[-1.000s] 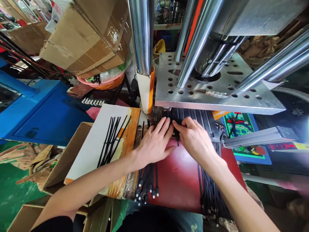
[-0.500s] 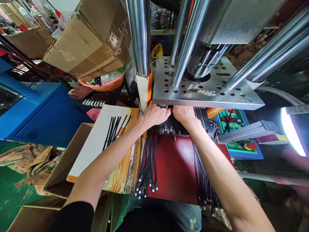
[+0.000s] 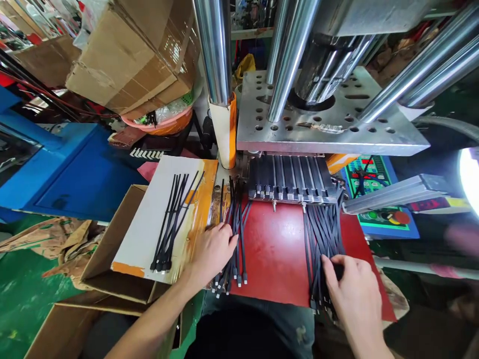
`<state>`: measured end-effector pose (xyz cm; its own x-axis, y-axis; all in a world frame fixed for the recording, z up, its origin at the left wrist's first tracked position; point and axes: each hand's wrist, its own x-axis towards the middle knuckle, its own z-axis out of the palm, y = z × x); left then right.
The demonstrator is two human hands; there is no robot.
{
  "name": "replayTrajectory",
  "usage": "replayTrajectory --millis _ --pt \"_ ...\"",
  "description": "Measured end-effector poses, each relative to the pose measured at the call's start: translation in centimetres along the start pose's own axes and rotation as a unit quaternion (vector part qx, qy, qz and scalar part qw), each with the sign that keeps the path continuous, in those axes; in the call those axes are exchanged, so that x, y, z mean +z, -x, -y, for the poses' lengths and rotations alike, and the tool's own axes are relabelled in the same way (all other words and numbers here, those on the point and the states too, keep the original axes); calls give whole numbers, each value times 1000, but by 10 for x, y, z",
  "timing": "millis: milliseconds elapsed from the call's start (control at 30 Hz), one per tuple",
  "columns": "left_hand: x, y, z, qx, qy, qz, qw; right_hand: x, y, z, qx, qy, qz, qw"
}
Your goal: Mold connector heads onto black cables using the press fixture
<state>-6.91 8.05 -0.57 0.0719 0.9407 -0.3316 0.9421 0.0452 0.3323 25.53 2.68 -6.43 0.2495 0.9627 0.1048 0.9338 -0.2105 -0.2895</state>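
My left hand [image 3: 216,249] is at the left bundle of black cables [image 3: 239,249], its fingers curled over them; what they grip is hidden. At the right, my right hand [image 3: 350,281] has thumb and fingers curled at the edge of a larger bundle of black cables [image 3: 325,234]; whether a cable is pinched cannot be made out. Both bundles lie on a red board [image 3: 279,249]. Behind it, a black grooved mold block [image 3: 294,179] holds small connector ends along its front, under a perforated steel plate [image 3: 299,142]. More black cables [image 3: 168,219] lie on a white board [image 3: 144,214].
Steel columns [image 3: 213,50] rise around the press. A control panel [image 3: 377,189] and a metal bar [image 3: 396,192] are at the right, near a bright lamp [image 3: 469,174]. Cardboard boxes [image 3: 112,249] stand at the left, by a blue machine [image 3: 86,179].
Both hands have come back from under the steel plate to the two cable bundles, uncovering the mold block. The view has shifted slightly.
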Motion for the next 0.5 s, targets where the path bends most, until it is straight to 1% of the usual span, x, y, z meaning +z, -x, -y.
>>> replayTrajectory --millis 67,167,267,333,400,500 --pt "-3 -6 -1 -8 23 12 1000 3 0 2 23 -26 2 999" --pt "-8 -10 -4 -27 38 20 999 -4 -6 11 55 -82 2 995" --pt "-7 -5 -8 -48 35 13 998 -16 -4 17 107 -167 40 979" --pt "-5 -3 -10 -45 38 20 998 -25 2 19 130 -228 66 963" --pt "-5 -4 -11 -34 53 35 997 -35 9 23 120 -287 69 948" --pt "-12 -6 -9 -29 74 42 996 -54 18 30 65 -363 60 928"
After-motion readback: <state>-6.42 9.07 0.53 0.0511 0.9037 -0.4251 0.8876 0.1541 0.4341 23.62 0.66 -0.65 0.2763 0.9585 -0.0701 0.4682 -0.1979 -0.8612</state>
